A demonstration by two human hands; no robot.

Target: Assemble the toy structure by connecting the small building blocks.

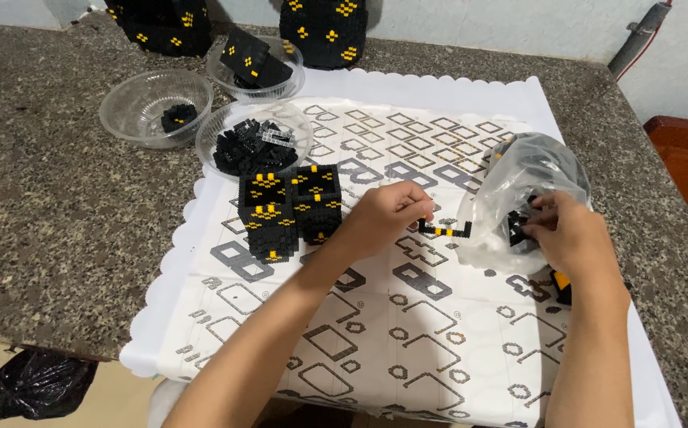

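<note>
While right hand bags, left hand pinches strip.

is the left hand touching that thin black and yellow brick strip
Touching. The head view shows the left hand pinching one end of the thin black and yellow strip between its fingertips, with the rest held out above the patterned cloth.

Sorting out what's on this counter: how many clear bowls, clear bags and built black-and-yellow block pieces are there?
Clear bowls: 3
Clear bags: 1, right hand on it
Built block pieces: 5, counting the strip the left hand holds
Total: 9
</note>
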